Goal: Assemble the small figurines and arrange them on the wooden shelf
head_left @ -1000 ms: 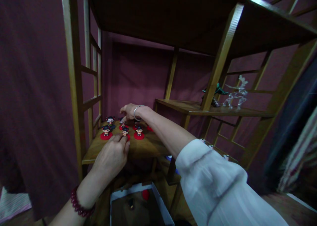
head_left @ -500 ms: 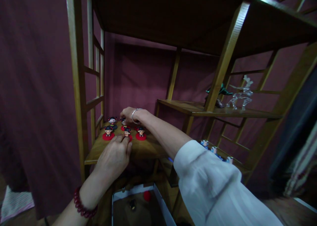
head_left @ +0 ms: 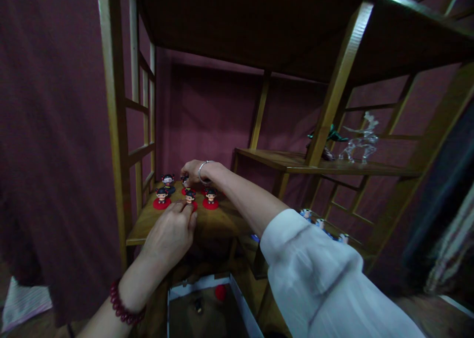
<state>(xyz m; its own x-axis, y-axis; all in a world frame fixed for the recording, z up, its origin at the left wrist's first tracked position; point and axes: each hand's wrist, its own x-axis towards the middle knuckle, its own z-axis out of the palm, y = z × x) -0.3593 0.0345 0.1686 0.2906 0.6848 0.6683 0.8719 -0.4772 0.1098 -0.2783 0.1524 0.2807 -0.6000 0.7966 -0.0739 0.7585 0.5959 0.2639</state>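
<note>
Small doll figurines with black hair buns stand in two rows on a wooden shelf board [head_left: 222,222]. My left hand [head_left: 168,232], with a dark red bead bracelet, has its fingers closed at the front middle figurine [head_left: 190,197] and covers part of its red base. Reaching farther back, my right hand [head_left: 193,172] is closed on the rear middle figurine [head_left: 185,182], which it partly hides. Beside them are the front left figurine [head_left: 162,198] and front right figurine [head_left: 211,198], both on red bases. The rear left figurine [head_left: 168,182] has a dark base. Another is mostly hidden behind my right wrist.
An open white-edged box [head_left: 246,306] below holds a small dark item [head_left: 198,305] and a red piece [head_left: 220,292]. Wooden posts [head_left: 114,131] frame the shelf. To the right are a clear deer figurine [head_left: 361,143], a green ornament [head_left: 335,134] and blue-white figurines [head_left: 320,224].
My right hand has shifted very slightly to the right at the rear middle figurine. My left hand stays in place at the front middle one.
</note>
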